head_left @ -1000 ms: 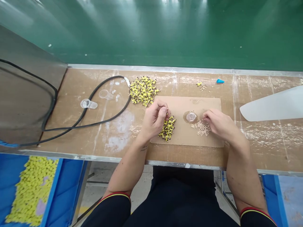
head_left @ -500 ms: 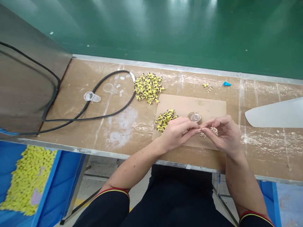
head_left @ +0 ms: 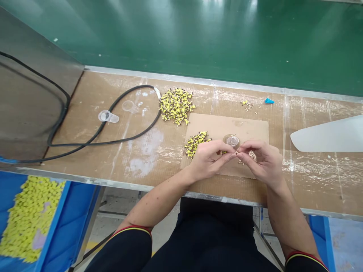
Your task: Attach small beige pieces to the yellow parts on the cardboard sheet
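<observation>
My left hand (head_left: 210,158) is closed in a pinch over the cardboard sheet (head_left: 221,121), and a bit of a small yellow piece (head_left: 224,152) shows between its fingers. My right hand (head_left: 262,160) meets it fingertip to fingertip, pinching a tiny pale piece (head_left: 236,153). Fingers cover most of both pieces. Just beyond the fingertips stands a small round clear dish (head_left: 232,141). Loose tiny pale pieces (head_left: 252,155) lie beside and partly under my right hand. To the left of my left hand is a small pile of yellow-and-dark pieces (head_left: 195,143).
A larger pile of yellow-and-dark pieces (head_left: 176,105) lies behind the sheet. A looped black cable (head_left: 124,139) and a clear plastic scoop-like piece (head_left: 108,116) are at left. A blue cone-shaped cap (head_left: 269,101) and a white panel (head_left: 329,136) lie right. Below left, a blue bin (head_left: 76,211) holds yellow pieces.
The whole view has shifted slightly. Both hands stay pinched together at the same place over the sheet, with only small finger movements.
</observation>
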### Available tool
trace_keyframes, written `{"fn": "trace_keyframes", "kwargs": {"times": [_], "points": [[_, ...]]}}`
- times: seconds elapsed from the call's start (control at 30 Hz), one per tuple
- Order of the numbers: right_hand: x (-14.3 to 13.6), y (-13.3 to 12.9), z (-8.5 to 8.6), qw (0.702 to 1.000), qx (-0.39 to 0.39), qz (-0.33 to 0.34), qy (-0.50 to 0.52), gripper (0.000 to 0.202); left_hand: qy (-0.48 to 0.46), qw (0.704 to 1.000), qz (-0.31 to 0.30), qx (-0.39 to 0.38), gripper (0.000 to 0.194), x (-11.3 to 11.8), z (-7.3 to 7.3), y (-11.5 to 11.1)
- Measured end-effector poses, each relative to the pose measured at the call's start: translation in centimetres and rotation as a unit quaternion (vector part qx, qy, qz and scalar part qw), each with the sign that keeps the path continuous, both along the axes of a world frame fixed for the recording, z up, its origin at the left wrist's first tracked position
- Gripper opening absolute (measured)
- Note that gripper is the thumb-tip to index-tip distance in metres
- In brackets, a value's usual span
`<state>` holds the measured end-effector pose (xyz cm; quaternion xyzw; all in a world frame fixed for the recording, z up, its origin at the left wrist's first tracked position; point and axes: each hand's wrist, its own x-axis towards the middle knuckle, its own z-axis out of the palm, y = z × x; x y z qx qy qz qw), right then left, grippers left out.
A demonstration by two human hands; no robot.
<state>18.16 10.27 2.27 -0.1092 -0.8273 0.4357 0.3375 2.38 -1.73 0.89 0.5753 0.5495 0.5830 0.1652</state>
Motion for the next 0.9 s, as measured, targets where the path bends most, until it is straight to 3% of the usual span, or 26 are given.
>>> {"fn": "trace_keyframes", "kwargs": {"times": [0.13,0.23,0.37,0.63,0.73,0.9], "points": [[-0.4,-0.3,0.0,0.997,0.064,-0.005,0.031,0.021,-0.216,0.973,-0.047,-0.069,0.026,0.5,0.0,0.1],[-0.5,-0.7,-0.1,0.997,0.067,-0.007,0.022,0.017,-0.308,0.943,-0.09,-0.087,0.029,0.9,0.0,0.3],[-0.2,-0.2,0.1,0.997,0.073,-0.008,-0.002,0.012,-0.321,0.938,-0.079,-0.108,0.029,0.3,0.1,0.3],[0.1,2.1,-0.7,0.976,0.169,-0.07,-0.118,0.013,-0.343,0.937,0.065,-0.008,0.027,-2.8,-0.5,0.3],[-0.1,2.0,-1.3,0.96,0.21,-0.084,-0.164,0.015,-0.325,0.943,0.074,-0.017,0.035,-2.6,-0.3,0.4],[-0.5,1.7,-1.3,0.936,0.267,-0.114,-0.2,0.017,-0.316,0.946,0.065,-0.037,0.028,-2.0,0.0,0.5]]}}
